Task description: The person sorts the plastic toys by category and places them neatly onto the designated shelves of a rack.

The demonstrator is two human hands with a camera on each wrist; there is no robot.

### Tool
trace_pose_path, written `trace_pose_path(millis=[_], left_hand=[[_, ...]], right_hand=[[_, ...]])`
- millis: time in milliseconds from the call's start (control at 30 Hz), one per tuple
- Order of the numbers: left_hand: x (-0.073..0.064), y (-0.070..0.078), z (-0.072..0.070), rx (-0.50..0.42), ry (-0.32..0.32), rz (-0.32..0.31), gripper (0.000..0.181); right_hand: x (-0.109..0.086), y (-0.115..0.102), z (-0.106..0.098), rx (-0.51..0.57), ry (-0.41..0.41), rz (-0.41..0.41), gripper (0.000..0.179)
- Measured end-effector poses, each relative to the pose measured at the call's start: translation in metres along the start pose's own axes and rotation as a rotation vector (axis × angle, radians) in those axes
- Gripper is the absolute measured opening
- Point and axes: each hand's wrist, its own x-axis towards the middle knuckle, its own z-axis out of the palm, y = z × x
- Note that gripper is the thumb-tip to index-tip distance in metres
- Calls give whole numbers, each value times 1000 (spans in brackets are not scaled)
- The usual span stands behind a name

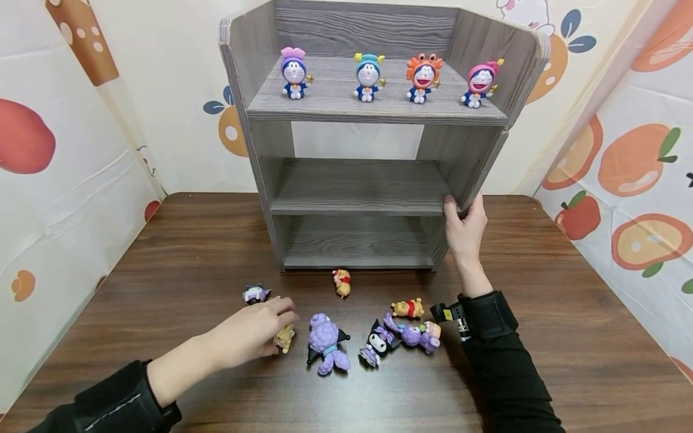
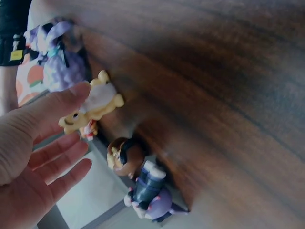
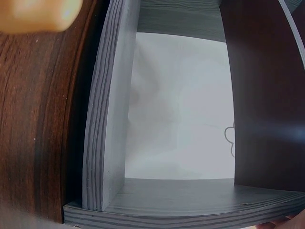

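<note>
In the head view my left hand is at the front left of the table. Its thumb and a finger pinch a yellow figurine with a pale belly; the other fingers are spread behind it in the left wrist view. A dark and purple figurine lies just beyond that hand, and a fluffy purple figurine is to its right. With my right hand I grip the right side panel of the grey wooden shelf, thumb at the front edge. Only fingertips of it show in the right wrist view.
Four-part row aside, several blue figurines with coloured hats, one a red crab hat, stand on the top shelf. Yellow bears in red, a black-hooded figurine and a purple one lie on the table. Fruit-print cloth hangs around.
</note>
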Motion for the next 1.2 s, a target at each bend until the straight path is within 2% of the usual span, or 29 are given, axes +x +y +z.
trace_pose_path(millis=[367,600,867,1033,1200], left_hand=[[1,4,10,54,76,-40,35],[6,10,5,41,188,-134,27],[23,21,-16,88,257,-199,28],[37,24,-38,105,306,-199,28],[52,21,-65,85,360,-213,30]], right_hand=[[0,0,0,-11,4,0,32],[7,38,1,-30,17,3,33],[7,40,1,-18,11,18,34],[6,39,1,-31,19,20,33],[6,37,1,-26,23,18,31]])
